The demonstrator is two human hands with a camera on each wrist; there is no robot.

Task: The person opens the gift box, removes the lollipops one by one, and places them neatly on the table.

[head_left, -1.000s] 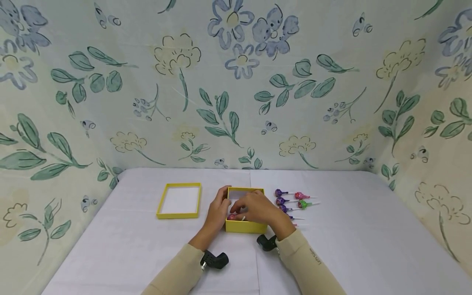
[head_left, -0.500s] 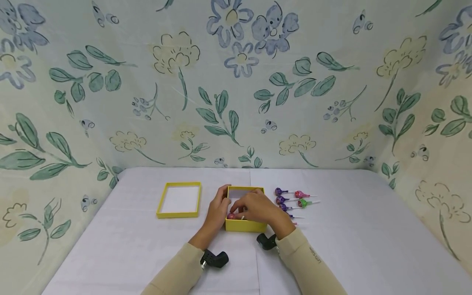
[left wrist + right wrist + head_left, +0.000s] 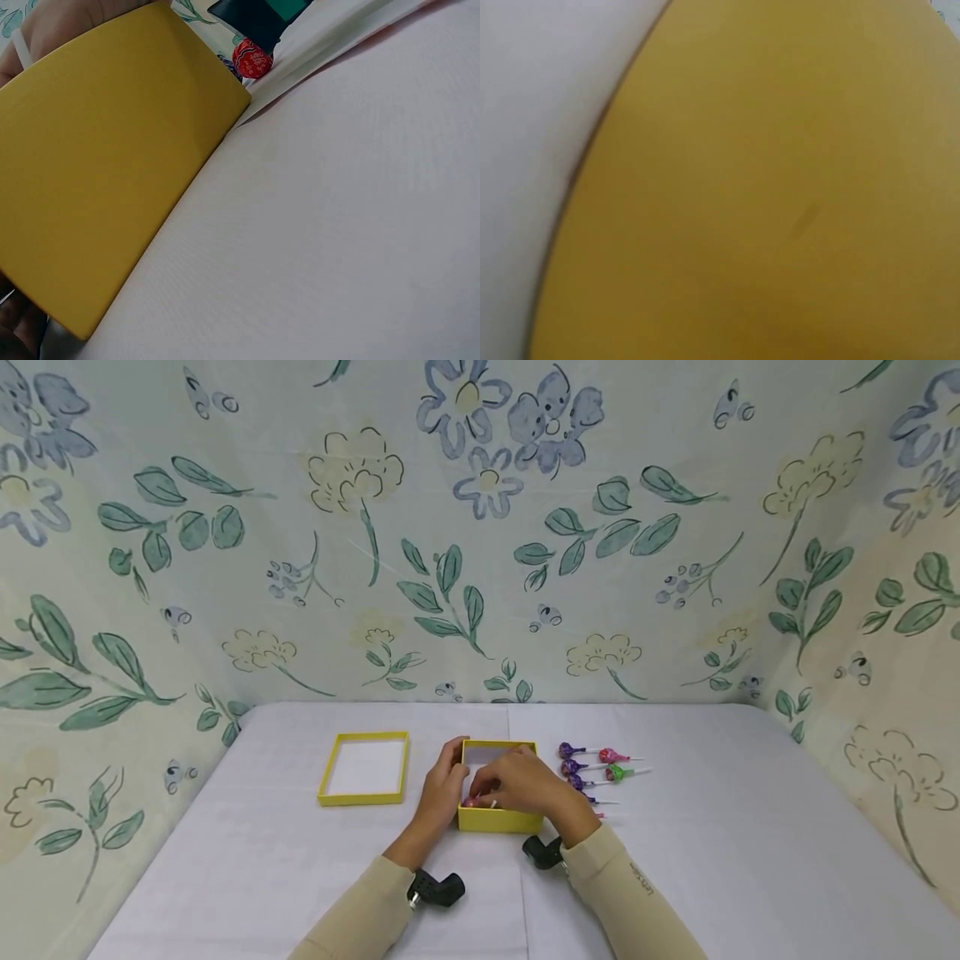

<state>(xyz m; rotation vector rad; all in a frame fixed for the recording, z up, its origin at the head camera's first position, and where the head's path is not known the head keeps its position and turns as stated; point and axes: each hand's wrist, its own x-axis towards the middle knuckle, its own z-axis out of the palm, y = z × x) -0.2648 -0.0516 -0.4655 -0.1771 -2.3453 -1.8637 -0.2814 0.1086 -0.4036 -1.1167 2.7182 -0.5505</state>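
Observation:
A yellow open-topped box (image 3: 500, 821) stands at the middle of the table in the head view. My left hand (image 3: 441, 787) grips its left wall, thumb at the rim. Reaching in over the right side, my right hand (image 3: 519, 782) pinches a pinkish-red lollipop (image 3: 470, 802) low in the box, near the front left corner. A white stick shows beneath those fingers. The box's yellow wall (image 3: 120, 165) fills much of the left wrist view and nearly all of the right wrist view, where the right fingers are hidden.
Several lollipops lie right of the box, among them a purple one (image 3: 567, 750), a pink one (image 3: 611, 756) and a green one (image 3: 617, 773). The yellow-rimmed lid (image 3: 362, 798) lies to the left. Black wrist cameras (image 3: 442, 888) hang under both wrists.
The right fingers shift slightly over the pinkish-red lollipop, covering a little more of it. The left hand and the box stay in place.

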